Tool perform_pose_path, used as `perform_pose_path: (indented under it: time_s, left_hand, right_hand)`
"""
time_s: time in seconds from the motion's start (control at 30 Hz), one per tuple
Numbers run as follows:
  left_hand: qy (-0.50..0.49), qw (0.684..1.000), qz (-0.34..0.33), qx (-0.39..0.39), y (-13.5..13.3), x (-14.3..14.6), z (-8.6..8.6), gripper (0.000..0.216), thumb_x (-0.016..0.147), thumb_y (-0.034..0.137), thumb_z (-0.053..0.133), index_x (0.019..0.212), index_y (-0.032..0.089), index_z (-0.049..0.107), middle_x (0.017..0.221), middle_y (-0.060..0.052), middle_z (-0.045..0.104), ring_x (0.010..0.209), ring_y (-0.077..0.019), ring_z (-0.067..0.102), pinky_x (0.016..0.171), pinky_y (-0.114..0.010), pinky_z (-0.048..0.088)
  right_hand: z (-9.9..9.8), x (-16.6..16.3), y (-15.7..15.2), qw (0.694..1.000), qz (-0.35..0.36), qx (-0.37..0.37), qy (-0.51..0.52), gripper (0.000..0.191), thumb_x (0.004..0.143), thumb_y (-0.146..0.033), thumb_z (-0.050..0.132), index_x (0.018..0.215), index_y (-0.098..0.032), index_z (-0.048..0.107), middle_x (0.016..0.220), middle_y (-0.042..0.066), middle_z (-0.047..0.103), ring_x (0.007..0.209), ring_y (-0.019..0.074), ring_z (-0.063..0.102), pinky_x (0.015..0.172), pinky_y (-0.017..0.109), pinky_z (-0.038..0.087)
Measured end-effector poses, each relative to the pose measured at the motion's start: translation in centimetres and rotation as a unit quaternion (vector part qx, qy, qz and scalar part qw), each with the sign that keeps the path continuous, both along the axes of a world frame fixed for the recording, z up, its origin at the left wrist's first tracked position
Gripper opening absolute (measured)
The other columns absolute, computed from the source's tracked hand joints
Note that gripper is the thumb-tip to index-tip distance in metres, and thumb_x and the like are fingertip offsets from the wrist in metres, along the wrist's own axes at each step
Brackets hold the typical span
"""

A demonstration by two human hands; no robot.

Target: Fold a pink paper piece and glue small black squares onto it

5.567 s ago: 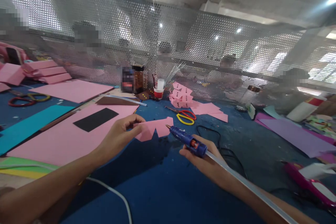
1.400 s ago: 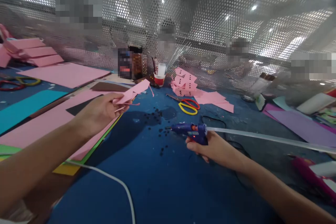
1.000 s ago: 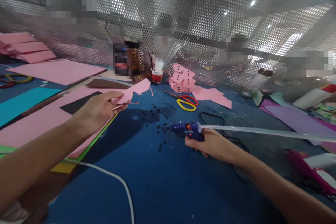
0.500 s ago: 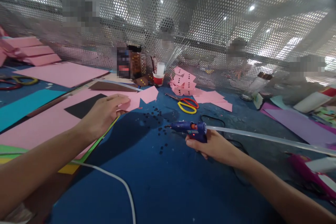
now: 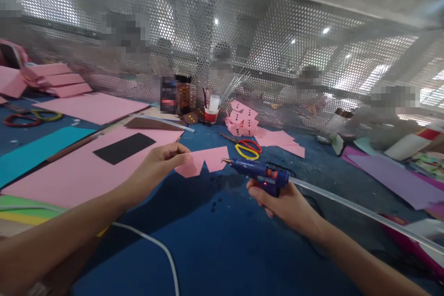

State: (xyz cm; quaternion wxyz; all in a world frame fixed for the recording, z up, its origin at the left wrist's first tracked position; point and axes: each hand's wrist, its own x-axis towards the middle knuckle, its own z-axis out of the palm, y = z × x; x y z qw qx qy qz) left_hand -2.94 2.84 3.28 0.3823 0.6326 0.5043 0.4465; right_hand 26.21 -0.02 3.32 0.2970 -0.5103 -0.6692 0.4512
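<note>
My left hand [image 5: 161,164] pinches a pink paper cut-out [image 5: 204,160] with a zigzag lower edge and holds it up over the blue table [image 5: 222,249]. My right hand [image 5: 286,203] grips a blue hot glue gun [image 5: 262,173]. Its nozzle touches the right edge of the cut-out. A long clear glue stick [image 5: 360,212] trails out of the gun's back to the right. Small black dots [image 5: 217,203] lie scattered on the table below the cut-out.
Large pink sheets [image 5: 79,171] with a black rectangle [image 5: 124,148] lie at left. Red and yellow scissors [image 5: 247,148], a stack of dotted pink pieces [image 5: 241,122], a red cup [image 5: 210,114] and jars [image 5: 175,95] stand by a perforated metal screen [image 5: 243,46]. A white cord [image 5: 156,249] crosses in front.
My left hand lifted the pink cut-out off the sheets and brought it rightwards to the centre. My right hand raised the glue gun until its nozzle met the cut-out's edge.
</note>
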Motion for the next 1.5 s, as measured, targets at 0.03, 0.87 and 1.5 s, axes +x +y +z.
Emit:
perform_pose_path:
  time_s: [0.03,0.87,1.5]
  left_hand:
    - [0.001,1.000,-0.008,-0.004,-0.1,0.1,0.0,0.020,0.081,0.038,0.056,0.078,0.019,0.062,0.073,-0.001,0.061,0.070,-0.0178,0.054,0.066,-0.029,0.040]
    - [-0.059,0.993,-0.074,-0.065,-0.9,0.6,-0.1,0.015,0.084,0.032,0.059,0.076,0.019,0.060,0.069,0.003,0.053,0.065,-0.0109,0.045,0.061,-0.024,0.034]
    - [-0.100,0.987,-0.083,-0.095,-1.0,0.6,0.0,0.016,0.082,0.033,0.061,0.077,0.018,0.059,0.069,0.002,0.052,0.062,-0.0105,0.044,0.055,-0.022,0.033]
  right_hand:
    - [0.1,0.0,-0.1,1.000,-0.001,0.002,0.003,0.033,0.081,-0.049,0.061,0.096,-0.020,0.061,0.066,-0.003,0.052,0.048,0.0070,0.045,0.044,0.020,0.041]
    - [0.7,-1.0,-0.7,0.999,-0.017,0.029,-0.033,0.028,0.078,-0.045,0.062,0.091,-0.021,0.067,0.061,-0.004,0.054,0.047,0.0079,0.045,0.044,0.019,0.039]
    - [0.0,-0.2,-0.2,0.982,0.030,0.161,-0.092,0.020,0.085,-0.040,0.056,0.088,-0.020,0.059,0.066,-0.004,0.054,0.054,0.0085,0.046,0.047,0.018,0.036]
